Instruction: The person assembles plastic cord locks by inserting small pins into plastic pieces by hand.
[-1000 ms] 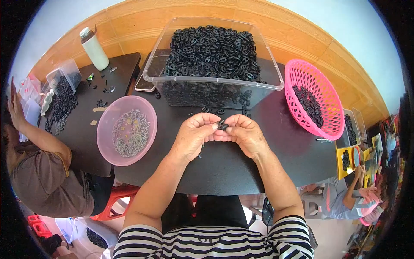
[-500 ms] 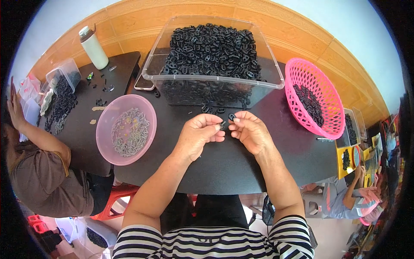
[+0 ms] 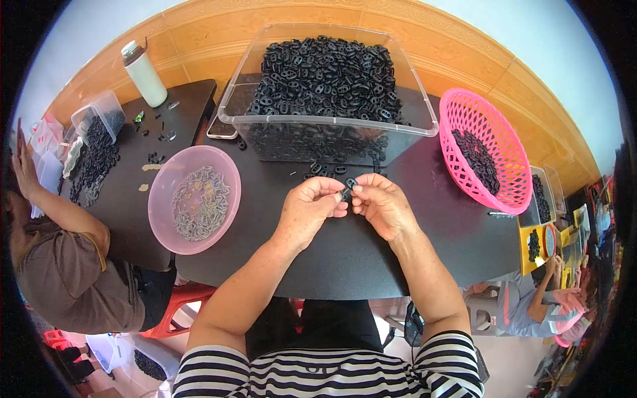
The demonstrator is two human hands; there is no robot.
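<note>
Above the table's middle my two hands meet, fingertips almost touching. My right hand (image 3: 386,207) pinches a black oval two-hole plastic piece (image 3: 351,182) between thumb and forefinger. My left hand (image 3: 308,209) is closed in a pinch on a small dark part (image 3: 345,195), mostly hidden by the fingers, right against the oval piece. A few loose oval pieces (image 3: 317,168) lie just beyond, in front of a clear plastic bin (image 3: 325,125) heaped with the same kind. To the left, a pink bowl (image 3: 159,205) holds many small grey spring-like parts.
A bright pink lattice basket (image 3: 458,166) with small black parts stands on the right. Behind the bowl are a pale bottle (image 3: 146,79), a tipped clear tub (image 3: 99,106) and spilled black parts (image 3: 99,152). One person (image 3: 73,272) sits at left, others farther right.
My right hand has moved slightly left, bringing the oval piece against the small part in my left hand. The gap between my hands has closed.
</note>
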